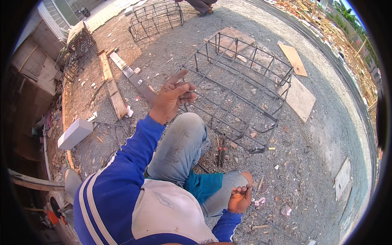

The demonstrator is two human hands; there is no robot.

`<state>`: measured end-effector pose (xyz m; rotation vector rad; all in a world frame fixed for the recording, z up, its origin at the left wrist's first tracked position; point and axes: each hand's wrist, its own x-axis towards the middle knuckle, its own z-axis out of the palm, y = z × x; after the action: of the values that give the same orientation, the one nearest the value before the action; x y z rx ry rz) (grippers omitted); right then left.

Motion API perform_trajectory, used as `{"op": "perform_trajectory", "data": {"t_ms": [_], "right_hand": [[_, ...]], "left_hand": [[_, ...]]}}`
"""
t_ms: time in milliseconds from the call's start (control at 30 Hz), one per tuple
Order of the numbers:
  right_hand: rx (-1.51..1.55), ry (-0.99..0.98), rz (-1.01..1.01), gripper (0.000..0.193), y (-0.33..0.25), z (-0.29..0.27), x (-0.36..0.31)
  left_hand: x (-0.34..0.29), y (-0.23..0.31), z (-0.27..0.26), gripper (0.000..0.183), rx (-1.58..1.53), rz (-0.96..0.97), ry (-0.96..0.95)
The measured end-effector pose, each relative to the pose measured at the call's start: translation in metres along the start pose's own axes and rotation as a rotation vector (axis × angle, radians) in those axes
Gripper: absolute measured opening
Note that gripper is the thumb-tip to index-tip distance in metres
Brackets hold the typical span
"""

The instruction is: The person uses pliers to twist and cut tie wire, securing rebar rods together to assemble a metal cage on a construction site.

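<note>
A rebar cage [241,92] of dark bars tied in a grid rests on the gravel in front of me. My left hand [173,97] is raised at its near left corner. Its index finger points out while the thumb presses toward the curled fingers; a tiny pale spot shows at the fingertips, too small to name. Beside my bent knee, my right hand [240,199] is closed with the fingers curled up; what it holds, if anything, is hidden. Between my feet and the cage, a tool with dark and orange-red handles [221,151] stands out against the gravel.
Another cage [156,21] lies at the far left, near a crouching person [200,5]. Wooden planks [109,83] and a white block [76,133] are on my left. Flat boards [300,100] lie right of the cage. A thin rod [271,223] runs along the ground at lower right.
</note>
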<state>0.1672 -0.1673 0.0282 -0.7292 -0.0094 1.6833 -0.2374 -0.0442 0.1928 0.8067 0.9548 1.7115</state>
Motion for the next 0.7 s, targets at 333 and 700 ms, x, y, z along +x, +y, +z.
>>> {"op": "perform_trajectory", "data": {"t_ms": [333,700], "right_hand": [[-0.007,-0.042,-0.003,0.022,0.001,0.004,0.002],[0.232,0.024,-0.253,0.021,-0.03,0.003,0.018]], "left_hand": [[-0.016,0.012,-0.006,0.043,0.072,-0.079,0.064],[0.009,-0.024,0.038,0.018,-0.249,-0.372,-0.109]]}}
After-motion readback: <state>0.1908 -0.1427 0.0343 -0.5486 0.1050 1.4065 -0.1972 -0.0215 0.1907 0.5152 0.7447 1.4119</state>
